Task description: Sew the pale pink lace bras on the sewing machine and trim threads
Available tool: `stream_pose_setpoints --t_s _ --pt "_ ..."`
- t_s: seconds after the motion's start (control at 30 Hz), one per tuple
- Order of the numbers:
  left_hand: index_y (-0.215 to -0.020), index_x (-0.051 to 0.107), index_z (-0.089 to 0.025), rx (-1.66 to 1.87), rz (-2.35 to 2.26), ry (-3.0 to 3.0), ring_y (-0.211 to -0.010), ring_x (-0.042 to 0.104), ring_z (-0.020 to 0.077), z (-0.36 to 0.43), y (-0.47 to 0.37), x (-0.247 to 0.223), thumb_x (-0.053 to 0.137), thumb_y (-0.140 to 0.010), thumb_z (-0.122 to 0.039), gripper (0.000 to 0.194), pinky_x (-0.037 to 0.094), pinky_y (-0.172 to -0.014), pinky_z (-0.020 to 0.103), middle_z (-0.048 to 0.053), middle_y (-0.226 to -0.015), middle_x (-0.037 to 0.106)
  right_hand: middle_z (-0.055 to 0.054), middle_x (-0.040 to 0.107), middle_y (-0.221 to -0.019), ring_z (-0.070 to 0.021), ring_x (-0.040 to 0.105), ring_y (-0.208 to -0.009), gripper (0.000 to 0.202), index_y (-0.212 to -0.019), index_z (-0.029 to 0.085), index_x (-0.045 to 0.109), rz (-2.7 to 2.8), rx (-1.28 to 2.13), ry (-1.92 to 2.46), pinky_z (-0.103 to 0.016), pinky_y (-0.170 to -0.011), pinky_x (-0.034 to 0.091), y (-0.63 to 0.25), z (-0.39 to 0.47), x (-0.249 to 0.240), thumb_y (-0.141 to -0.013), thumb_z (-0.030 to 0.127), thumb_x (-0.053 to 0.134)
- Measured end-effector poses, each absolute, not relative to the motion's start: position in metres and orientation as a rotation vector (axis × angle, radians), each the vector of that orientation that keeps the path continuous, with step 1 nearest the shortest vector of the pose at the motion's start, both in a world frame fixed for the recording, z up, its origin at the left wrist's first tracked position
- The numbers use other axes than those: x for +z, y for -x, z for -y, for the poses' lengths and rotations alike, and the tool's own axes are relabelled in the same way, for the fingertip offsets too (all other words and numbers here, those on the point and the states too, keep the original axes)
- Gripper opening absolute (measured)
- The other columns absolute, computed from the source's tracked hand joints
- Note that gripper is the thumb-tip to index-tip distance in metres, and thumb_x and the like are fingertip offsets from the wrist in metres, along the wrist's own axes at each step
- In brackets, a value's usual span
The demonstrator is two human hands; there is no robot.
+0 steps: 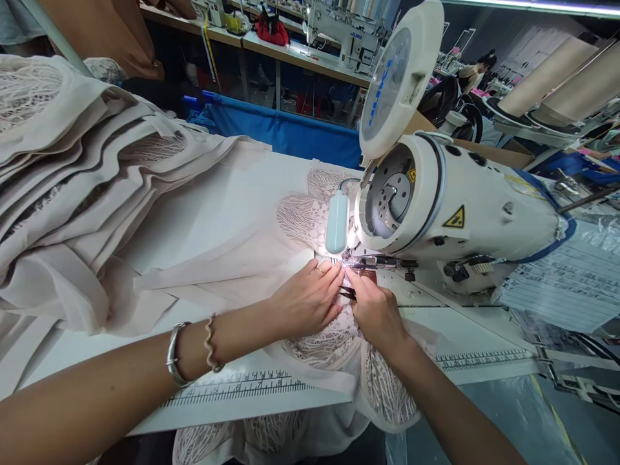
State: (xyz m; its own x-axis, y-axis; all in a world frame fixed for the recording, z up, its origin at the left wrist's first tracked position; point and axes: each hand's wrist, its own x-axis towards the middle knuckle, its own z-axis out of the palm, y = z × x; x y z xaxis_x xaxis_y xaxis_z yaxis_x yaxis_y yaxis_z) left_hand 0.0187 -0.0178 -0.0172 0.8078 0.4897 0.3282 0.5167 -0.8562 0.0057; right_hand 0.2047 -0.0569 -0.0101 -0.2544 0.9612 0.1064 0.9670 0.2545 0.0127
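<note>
My left hand [310, 300] lies with fingers stretched flat on pale beige lace fabric [322, 342], just in front of the sewing machine's needle area. My right hand [378, 307] is closed, its index fingertip on the fabric beside the left fingertips. Two dark prongs of a small tool [347, 292] stick out from under the right fingers; whether it is snips or tweezers I cannot tell. The white sewing machine [494, 200] has its round end cover [402, 77] swung up. A small pale green lamp [338, 223] lights the stitching spot. Fingers and lamp hide the needle.
A pile of layered beige garment pieces [72, 194] covers the table's left side. Printed ruler markings [237, 389] run along the front edge, over which lace hangs. Thread cones [547, 74] stand at the right. Behind are a blue cloth [290, 132] and another sewing machine [346, 39].
</note>
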Motion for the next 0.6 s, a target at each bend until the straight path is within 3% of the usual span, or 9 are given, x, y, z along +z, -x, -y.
stream_pose_setpoints --t_s 0.2,0.3,0.37,0.47,0.6 --pt "-0.136 0.056 0.001 -0.481 0.821 2.865 -0.11 0.062 0.0336 0.016 -0.017 -0.019 0.04 -0.103 -0.042 0.056 0.041 -0.094 0.046 0.024 -0.136 0.062 -0.012 0.076 -0.097 -0.0226 0.071 -0.083 0.051 -0.13 0.012 0.064 2.4 -0.07 1.901 -0.028 -0.07 0.05 -0.2 0.053 -0.007 -0.086 0.0 0.041" --pt "-0.136 0.056 0.003 -0.495 0.775 2.828 -0.116 0.06 0.0354 0.017 -0.017 -0.018 0.04 -0.105 -0.041 0.056 0.042 -0.096 0.048 0.026 -0.136 0.062 -0.008 0.074 -0.084 -0.0228 0.069 -0.075 0.036 -0.117 0.013 0.065 2.331 0.043 2.051 -0.028 -0.065 0.045 -0.201 0.051 -0.001 -0.086 0.004 0.048" --pt "-0.127 0.062 0.001 -0.442 0.648 2.821 -0.116 0.061 0.0342 0.02 -0.019 -0.016 0.039 -0.105 -0.03 0.044 0.044 -0.097 0.046 0.025 -0.129 0.065 -0.006 0.072 -0.078 -0.0226 0.067 -0.071 0.028 -0.111 0.015 0.064 2.265 0.11 2.096 -0.028 -0.063 0.044 -0.205 0.051 0.003 -0.087 0.009 0.052" --pt "-0.12 0.065 -0.004 -0.391 0.518 2.859 -0.117 0.062 0.0331 0.027 -0.019 -0.014 0.044 -0.101 -0.016 0.031 0.046 -0.098 0.045 0.022 -0.125 0.067 -0.008 0.072 -0.099 -0.0225 0.068 -0.084 0.031 -0.116 0.017 0.063 2.234 0.146 1.923 -0.029 -0.07 0.048 -0.214 0.053 0.005 -0.086 0.01 0.055" --pt "-0.125 0.063 -0.01 -0.45 0.55 2.97 -0.127 0.056 0.0386 0.026 -0.016 -0.016 0.061 -0.091 -0.014 0.034 0.044 -0.105 0.052 0.02 -0.135 0.061 -0.008 0.068 -0.117 -0.0208 0.067 -0.099 0.051 -0.13 0.02 0.062 2.31 0.158 1.656 -0.028 -0.083 0.051 -0.222 0.056 0.003 -0.084 0.003 0.048"
